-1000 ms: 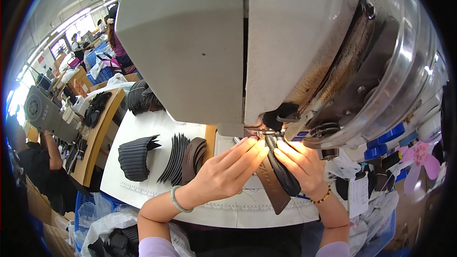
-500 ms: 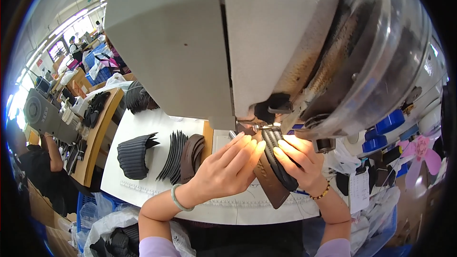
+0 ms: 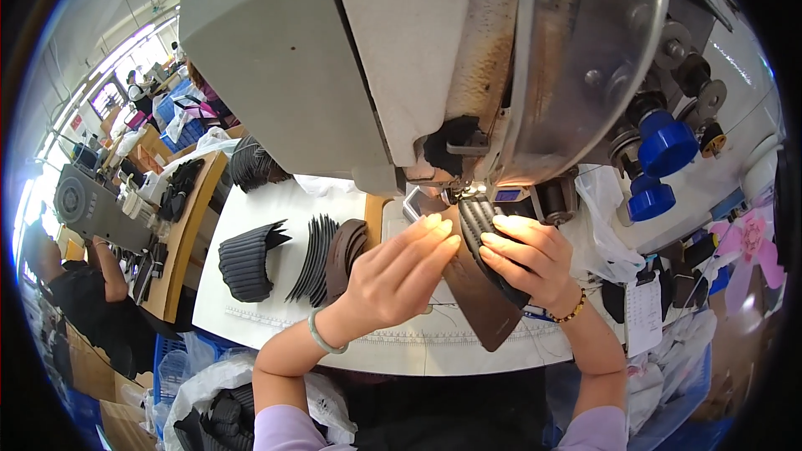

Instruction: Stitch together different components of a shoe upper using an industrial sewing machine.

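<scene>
Head view: left hand (image 3: pixel 393 277) touches brown strip (image 3: pixel 486 311); right hand (image 3: pixel 539 260) holds black piece (image 3: pixel 475 219).

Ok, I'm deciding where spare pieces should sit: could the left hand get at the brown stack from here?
Probably yes: the left hand is right beside the brown stack, with nothing visible blocking the way, though its fingertips would likely have to leave the brown piece.
</scene>
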The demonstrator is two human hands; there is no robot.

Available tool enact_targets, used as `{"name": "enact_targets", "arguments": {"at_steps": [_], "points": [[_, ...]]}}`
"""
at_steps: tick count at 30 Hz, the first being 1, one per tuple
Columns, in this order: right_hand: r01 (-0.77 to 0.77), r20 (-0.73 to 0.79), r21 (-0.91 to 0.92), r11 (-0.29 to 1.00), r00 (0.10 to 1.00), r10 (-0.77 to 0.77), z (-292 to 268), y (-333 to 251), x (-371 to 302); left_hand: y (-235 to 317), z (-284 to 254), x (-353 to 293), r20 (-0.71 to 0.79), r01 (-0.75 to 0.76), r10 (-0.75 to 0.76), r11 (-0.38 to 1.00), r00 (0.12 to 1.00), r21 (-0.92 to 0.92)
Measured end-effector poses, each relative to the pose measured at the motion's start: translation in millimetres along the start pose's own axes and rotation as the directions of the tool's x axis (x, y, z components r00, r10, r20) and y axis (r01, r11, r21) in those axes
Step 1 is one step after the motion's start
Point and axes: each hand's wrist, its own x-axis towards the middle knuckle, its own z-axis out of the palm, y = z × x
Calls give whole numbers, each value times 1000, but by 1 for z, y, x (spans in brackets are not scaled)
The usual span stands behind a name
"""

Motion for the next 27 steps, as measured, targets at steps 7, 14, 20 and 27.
{"name": "enact_targets", "arguments": {"at_steps": [7, 14, 20, 27], "points": [[-24, -20, 50, 998, 999, 25, -1, 1, 3, 3, -9, 5, 163, -196, 172, 970, 971, 144], [-69, 11, 41, 997, 998, 68, -3, -6, 2, -2, -9, 6, 167, -213, 192, 969, 967, 122], [-169, 46, 9, 986, 985, 168, 0, -9, 14, -18, -1, 5, 113, -127, 121, 991, 986, 45], [-188, 57, 31, 982, 981, 186, 4, -7, 3, -2, -2, 3, 103, -187, 179, 980, 978, 73]]}}
